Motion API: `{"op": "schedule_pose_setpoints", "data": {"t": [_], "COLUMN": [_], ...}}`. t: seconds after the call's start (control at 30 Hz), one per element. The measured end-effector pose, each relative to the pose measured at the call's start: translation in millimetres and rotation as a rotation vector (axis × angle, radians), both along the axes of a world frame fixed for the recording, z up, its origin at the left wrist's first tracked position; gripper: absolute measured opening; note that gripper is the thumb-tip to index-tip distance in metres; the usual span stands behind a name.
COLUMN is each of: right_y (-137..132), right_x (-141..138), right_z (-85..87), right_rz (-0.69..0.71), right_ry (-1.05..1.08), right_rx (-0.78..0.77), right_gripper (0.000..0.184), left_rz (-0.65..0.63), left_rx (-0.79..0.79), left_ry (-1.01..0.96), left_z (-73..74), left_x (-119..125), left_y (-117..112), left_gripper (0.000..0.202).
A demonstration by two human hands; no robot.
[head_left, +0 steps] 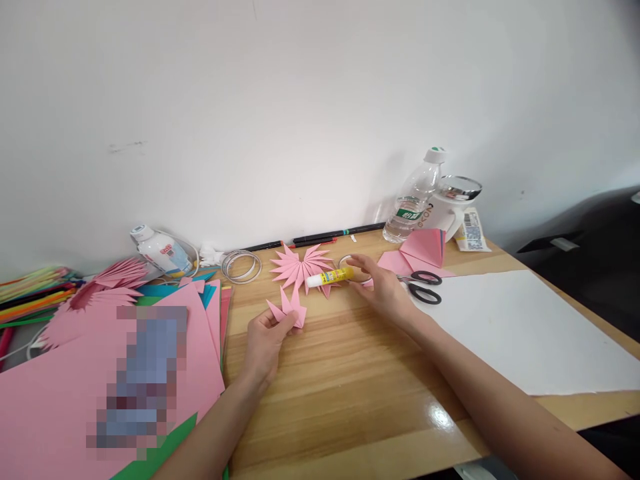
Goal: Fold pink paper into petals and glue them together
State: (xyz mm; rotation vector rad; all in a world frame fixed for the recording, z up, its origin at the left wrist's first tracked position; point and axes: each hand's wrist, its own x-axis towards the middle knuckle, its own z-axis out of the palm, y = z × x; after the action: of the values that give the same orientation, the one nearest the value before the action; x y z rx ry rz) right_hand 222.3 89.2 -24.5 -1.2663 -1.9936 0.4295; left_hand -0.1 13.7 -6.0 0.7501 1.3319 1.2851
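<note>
My left hand (265, 340) is closed on a small folded pink paper piece (289, 309), held just above the wooden table (340, 387). My right hand (383, 287) grips a yellow glue stick (330, 277) by its end, its white cap pointing left. The glue stick lies across the near edge of a pink paper starburst flower (300, 263) that rests flat on the table between my hands.
Scissors (425, 287) and folded pink paper (425, 248) lie right of my right hand. A water bottle (413, 197) and white mug (450, 207) stand by the wall. A white sheet (525, 327) is at right, stacked coloured paper (75, 373) at left, tape rings (242, 265) behind.
</note>
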Motion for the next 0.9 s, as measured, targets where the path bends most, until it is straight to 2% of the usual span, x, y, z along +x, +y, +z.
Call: {"op": "schedule_pose_setpoints", "data": {"t": [0.1, 0.2, 0.33, 0.43, 0.5, 0.57, 0.63, 0.73, 0.8, 0.9], "right_y": [-2, -6, -13, -15, -16, -17, -19, -25, -29, -36], "right_x": [-6, -13, -18, -19, -19, -21, -22, -20, -17, -14], "right_z": [3.1, 6.1, 5.4, 4.4, 6.9, 12.2, 18.9, 26.8, 29.4, 30.5], "right_rz": [0.089, 0.134, 0.197, 0.161, 0.095, 0.027, 0.022, 0.141, 0.245, 0.403], "right_ry": [-0.098, -0.228, -0.328, -0.309, -0.222, -0.039, 0.204, 0.422, 0.380, 0.204], "right_rx": [0.105, 0.201, 0.217, 0.143, 0.090, 0.050, -0.028, -0.198, -0.290, -0.372], "right_gripper": [0.042, 0.051, 0.059, 0.053, 0.043, 0.030, 0.026, 0.023, 0.026, 0.033], "left_rz": [0.029, 0.024, 0.020, 0.011, 0.009, 0.012, 0.010, 0.009, 0.009, -0.021], "left_rx": [-0.003, -0.001, 0.002, 0.007, 0.010, 0.010, 0.010, 0.012, 0.010, 0.010], "left_ry": [0.005, 0.019, 0.027, 0.026, 0.021, 0.008, -0.012, -0.027, -0.025, -0.020], "left_z": [-1.0, -0.6, -0.4, -1.0, -1.1, -0.7, 0.1, 1.8, 3.3, 5.9], "left_x": [0, 1, 2, 1, 1, 1, 1, 1, 0, -1], "left_y": [0, 0, -1, -1, -1, -1, -1, 0, 0, 1], "left_gripper": [0.019, 0.020, 0.021, 0.020, 0.020, 0.020, 0.020, 0.020, 0.020, 0.019]}}
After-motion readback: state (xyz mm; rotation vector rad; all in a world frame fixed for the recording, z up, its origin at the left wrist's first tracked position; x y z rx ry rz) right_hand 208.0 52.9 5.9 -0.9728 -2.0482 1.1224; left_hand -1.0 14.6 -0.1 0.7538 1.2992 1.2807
